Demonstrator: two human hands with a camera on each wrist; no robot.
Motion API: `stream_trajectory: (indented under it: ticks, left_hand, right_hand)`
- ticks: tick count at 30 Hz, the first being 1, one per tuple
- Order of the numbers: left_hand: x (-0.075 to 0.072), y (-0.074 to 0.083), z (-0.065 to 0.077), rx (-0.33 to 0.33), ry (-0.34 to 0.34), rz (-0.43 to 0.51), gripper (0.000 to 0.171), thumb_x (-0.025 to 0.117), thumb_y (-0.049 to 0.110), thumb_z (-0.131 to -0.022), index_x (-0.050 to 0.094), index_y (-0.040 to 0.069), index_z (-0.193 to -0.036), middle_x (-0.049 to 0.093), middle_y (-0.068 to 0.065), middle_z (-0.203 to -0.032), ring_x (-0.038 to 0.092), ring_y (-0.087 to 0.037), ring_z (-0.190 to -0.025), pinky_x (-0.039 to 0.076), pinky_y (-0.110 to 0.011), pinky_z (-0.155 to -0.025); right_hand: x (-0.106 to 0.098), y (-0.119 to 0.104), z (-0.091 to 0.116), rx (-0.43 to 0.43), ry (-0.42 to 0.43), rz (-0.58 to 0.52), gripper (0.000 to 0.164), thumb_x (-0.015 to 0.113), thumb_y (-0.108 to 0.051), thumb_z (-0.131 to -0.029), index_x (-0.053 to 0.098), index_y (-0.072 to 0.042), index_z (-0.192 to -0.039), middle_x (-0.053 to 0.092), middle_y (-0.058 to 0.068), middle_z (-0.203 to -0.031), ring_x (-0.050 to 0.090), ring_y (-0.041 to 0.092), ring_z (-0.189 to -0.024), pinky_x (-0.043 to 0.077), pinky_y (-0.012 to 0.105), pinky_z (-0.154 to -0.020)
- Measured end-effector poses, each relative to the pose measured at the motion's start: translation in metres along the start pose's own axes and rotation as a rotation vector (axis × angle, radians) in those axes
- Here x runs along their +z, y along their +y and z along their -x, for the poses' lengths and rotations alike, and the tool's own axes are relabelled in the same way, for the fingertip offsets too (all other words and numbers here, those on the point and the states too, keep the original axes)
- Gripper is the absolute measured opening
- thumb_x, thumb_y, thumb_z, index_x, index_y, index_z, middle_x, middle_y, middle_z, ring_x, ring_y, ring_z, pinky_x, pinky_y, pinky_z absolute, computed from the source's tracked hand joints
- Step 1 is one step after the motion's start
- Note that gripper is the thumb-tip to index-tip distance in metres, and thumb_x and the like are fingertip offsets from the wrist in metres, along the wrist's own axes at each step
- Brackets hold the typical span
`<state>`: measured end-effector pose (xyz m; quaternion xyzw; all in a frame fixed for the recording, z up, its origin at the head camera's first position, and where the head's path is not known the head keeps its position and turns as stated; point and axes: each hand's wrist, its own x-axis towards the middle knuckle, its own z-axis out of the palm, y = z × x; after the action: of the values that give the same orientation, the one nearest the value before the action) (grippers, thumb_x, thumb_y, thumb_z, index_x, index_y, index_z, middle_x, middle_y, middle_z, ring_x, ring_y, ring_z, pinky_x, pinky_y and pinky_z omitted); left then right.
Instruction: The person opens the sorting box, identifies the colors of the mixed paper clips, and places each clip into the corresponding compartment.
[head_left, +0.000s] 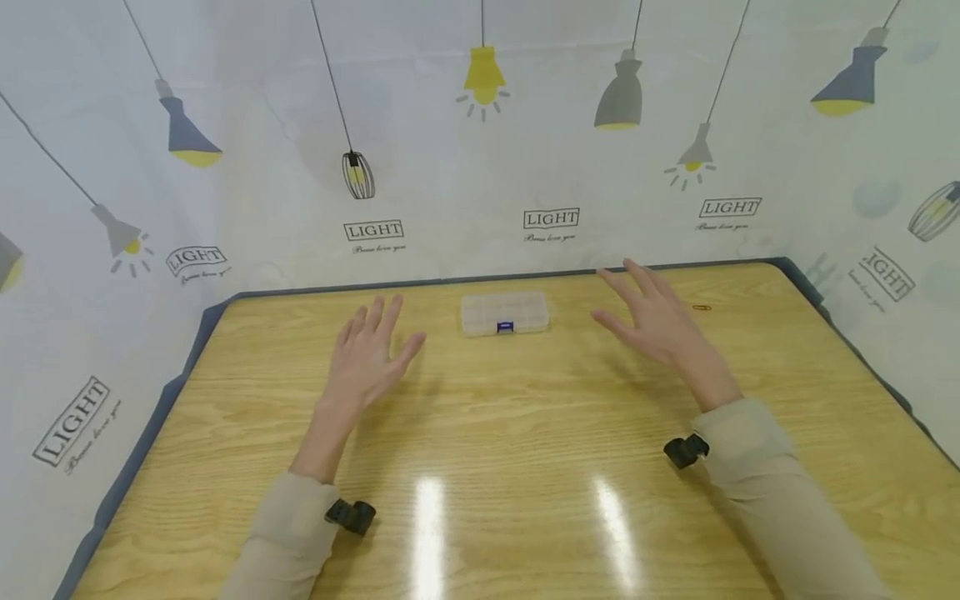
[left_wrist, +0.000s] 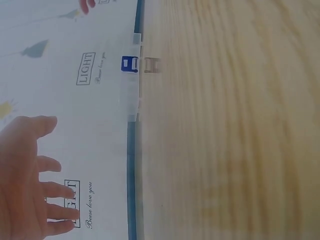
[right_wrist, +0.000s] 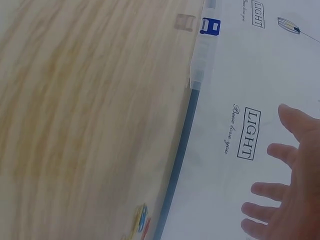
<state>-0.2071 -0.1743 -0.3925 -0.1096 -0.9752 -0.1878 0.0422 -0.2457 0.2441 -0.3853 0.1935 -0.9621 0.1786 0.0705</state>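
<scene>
A white backdrop (head_left: pixel 435 142) printed with pendant lamps (head_left: pixel 482 71) spans the top of the frame and runs down both sides; boxed "LIGHT" lettering (head_left: pixel 551 218) repeats across it. Blue-grey edging (head_left: pixel 210 323) borders the wood-grain tabletop (head_left: pixel 517 433) below, where two bright reflections (head_left: pixel 429 533) streak the lower centre.

Lettering log: one framed word, "LIGHT", repeated over the white wall covering (head_left: pixel 435 183).

Head view — the boxed "LIGHT" print (head_left: pixel 551 218), in dark serif capitals, counts six: three across the middle, two at left, one at right; the lowest left one and the right one slant steeply. Under each runs a slanting script line (head_left: pixel 550 237); "love you" reads, its first word uncertain. Wrist views — same wording turned sideways: in the left, one whole box, another partly covered by the left hand (left_wrist: pixel 24 185), a scrap cut off at the top edge; in the right, two whole boxes.
</scene>
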Motion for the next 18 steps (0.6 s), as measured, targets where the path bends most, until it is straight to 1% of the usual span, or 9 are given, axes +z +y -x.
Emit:
stream_trajectory:
  ticks: [5, 12, 18]
  left_hand:
    - [0.003, 0.003, -0.004, 0.01, -0.003, 0.014, 0.08, 0.032, 0.064, -0.103, 0.016, 0.013, -0.163, 0.013, -0.021, -0.166, 0.016, -0.047, -0.149, 0.01, -0.059, -0.122]
    - [0.005, 0.008, -0.009, 0.028, 0.007, 0.041, 0.076, 0.036, 0.059, -0.105, 0.019, 0.011, -0.162, 0.017, -0.023, -0.164, 0.022, -0.049, -0.147, 0.018, -0.063, -0.119]
    - [0.008, 0.011, -0.014, 0.06, 0.018, 0.06, 0.074, 0.039, 0.054, -0.106, 0.023, 0.008, -0.161, 0.022, -0.026, -0.162, 0.026, -0.048, -0.145, 0.021, -0.062, -0.119]
  right_hand:
    - [0.004, -0.006, -0.005, 0.003, -0.014, -0.016, 0.071, 0.049, -0.055, -0.102, 0.03, -0.019, -0.16, 0.014, 0.024, -0.164, 0.015, 0.053, -0.147, 0.017, 0.075, -0.113]
    - [0.009, -0.011, -0.014, -0.024, -0.018, -0.037, 0.069, 0.05, -0.052, -0.103, 0.031, -0.016, -0.159, 0.017, 0.026, -0.163, 0.018, 0.053, -0.146, 0.017, 0.071, -0.115]
    - [0.014, -0.017, -0.021, -0.052, -0.041, -0.054, 0.068, 0.05, -0.051, -0.103, 0.032, -0.017, -0.159, 0.019, 0.027, -0.162, 0.02, 0.054, -0.145, 0.02, 0.071, -0.114]
